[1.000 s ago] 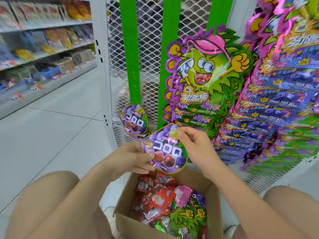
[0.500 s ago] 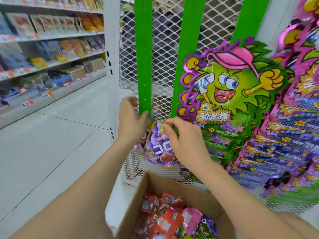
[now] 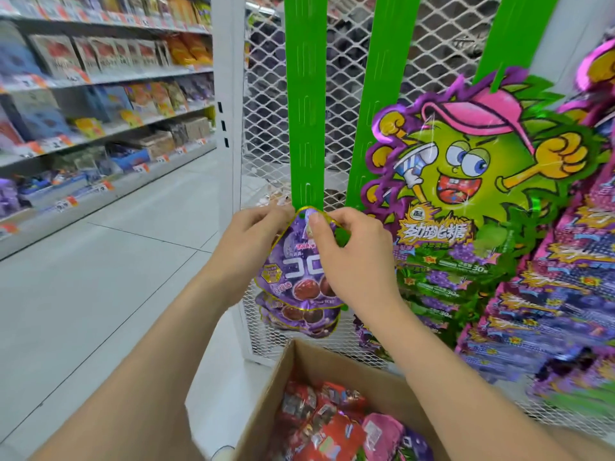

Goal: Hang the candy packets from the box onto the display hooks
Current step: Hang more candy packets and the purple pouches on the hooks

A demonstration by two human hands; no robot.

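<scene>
A purple candy packet [image 3: 293, 264] with dark grape pictures is held up against the lower end of the left green hanging strip [image 3: 304, 104]. My left hand [image 3: 248, 242] grips its upper left edge. My right hand [image 3: 349, 251] pinches its top, thumb on the front near the hang hole. Below it hangs another purple packet [image 3: 299, 319] of the same kind. The cardboard box [image 3: 332, 367] stands open below my arms, holding red, pink and purple packets [image 3: 326, 424].
A white mesh rack [image 3: 266, 94] carries the green strips. Big green and purple candy bags [image 3: 466, 181] hang in rows to the right. Shelves of snacks [image 3: 100, 94] line the far left, with white tiled floor [image 3: 100, 277] between.
Both hands lifted the purple packet from above the box up to the green strip's lower end. My left hand now grips its top edge.
</scene>
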